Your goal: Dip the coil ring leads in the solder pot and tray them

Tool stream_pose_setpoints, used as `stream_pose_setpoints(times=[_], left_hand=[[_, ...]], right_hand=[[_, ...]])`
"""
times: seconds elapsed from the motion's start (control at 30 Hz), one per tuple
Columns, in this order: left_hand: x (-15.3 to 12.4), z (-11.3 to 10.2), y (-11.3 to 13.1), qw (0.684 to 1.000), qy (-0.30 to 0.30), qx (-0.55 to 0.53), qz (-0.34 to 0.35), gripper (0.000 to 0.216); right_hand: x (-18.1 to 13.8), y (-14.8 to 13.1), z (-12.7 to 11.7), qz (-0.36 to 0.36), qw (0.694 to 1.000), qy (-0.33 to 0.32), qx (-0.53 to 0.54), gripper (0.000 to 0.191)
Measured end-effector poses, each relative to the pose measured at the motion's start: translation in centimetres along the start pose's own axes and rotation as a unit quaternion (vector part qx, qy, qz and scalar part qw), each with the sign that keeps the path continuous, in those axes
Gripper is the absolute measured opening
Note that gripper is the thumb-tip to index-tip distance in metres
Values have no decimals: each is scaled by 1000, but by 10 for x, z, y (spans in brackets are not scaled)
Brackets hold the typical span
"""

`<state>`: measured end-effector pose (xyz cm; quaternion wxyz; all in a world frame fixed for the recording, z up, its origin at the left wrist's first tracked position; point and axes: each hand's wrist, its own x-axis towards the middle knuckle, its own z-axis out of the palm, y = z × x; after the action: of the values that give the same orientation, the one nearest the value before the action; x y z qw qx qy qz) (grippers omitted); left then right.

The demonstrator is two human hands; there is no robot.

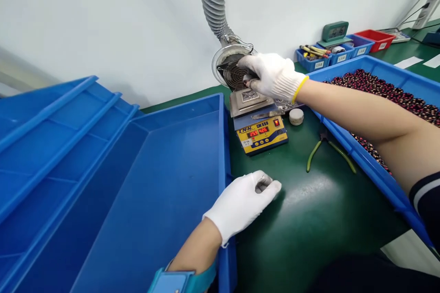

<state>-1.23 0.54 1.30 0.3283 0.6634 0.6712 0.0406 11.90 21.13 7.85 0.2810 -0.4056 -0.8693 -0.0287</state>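
Observation:
My right hand [271,73], in a white knit glove with a yellow cuff edge, pinches a small dark reddish part [246,81] between thumb and fingers. It hovers over the square metal pot [250,96] of a heating unit, in front of the round fume-extraction grille [234,73]. Red digits glow on the unit's yellow control panel [263,135]. My left hand [245,199], in a white glove, is held above the green tabletop beside the rim of a large blue bin [222,155]. Its fingertips are curled together; whatever they may hold is hidden.
A blue tray [378,62] of small dark and pink parts stands at right. Green-handled pliers [323,137] and a round white container [296,116] lie on the green table [309,219]. Stacked blue bins [58,119] lean at left; a grey duct [213,0] hangs above.

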Motion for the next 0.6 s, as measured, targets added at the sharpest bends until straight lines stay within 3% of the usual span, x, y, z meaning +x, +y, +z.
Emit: stream_pose_setpoints(times=[0.1, 0.23, 0.6], left_hand=[[-2, -1, -2, 1000, 7, -25, 10, 44], [-4, 0, -4, 998, 13, -51, 18, 48], [-4, 5, -10, 998, 16, -54, 35, 53]], right_hand=[[30, -4, -2, -11, 991, -73, -112, 44], [45, -21, 6, -30, 972, -151, -177, 45], [51, -22, 29, -50, 961, -152, -227, 45]])
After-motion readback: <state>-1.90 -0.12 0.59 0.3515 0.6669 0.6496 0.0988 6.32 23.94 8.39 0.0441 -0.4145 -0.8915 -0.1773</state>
